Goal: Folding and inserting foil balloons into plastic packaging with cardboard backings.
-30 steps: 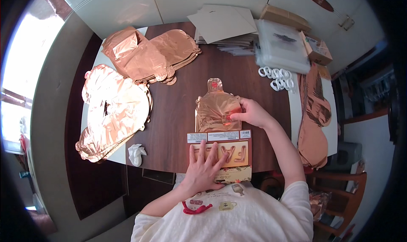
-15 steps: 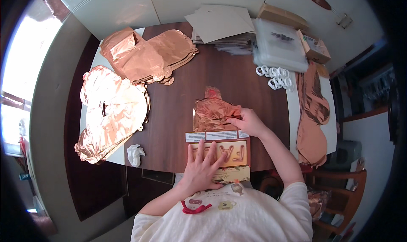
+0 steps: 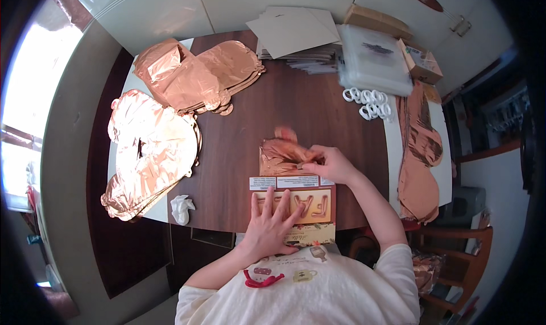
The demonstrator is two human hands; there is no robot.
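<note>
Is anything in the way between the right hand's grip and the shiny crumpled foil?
No, nothing visible: the right hand's grip has the crumpled foil pinched at its right side. The printed packaging lies below it in the picture, not between them.

On the brown and white table (image 3: 318, 108), a curvy copper foil pile (image 3: 153, 148) lies at the left of the frame, below another flat copper foil pile (image 3: 193, 77). Square grey cards (image 3: 293, 35) sit at top middle, left of a clear plastic stack (image 3: 375, 66). Round white rings (image 3: 365, 95) lie below it. In the middle, crumpled copper foil (image 3: 281, 159) is just above a flat red card (image 3: 313, 205).
</note>
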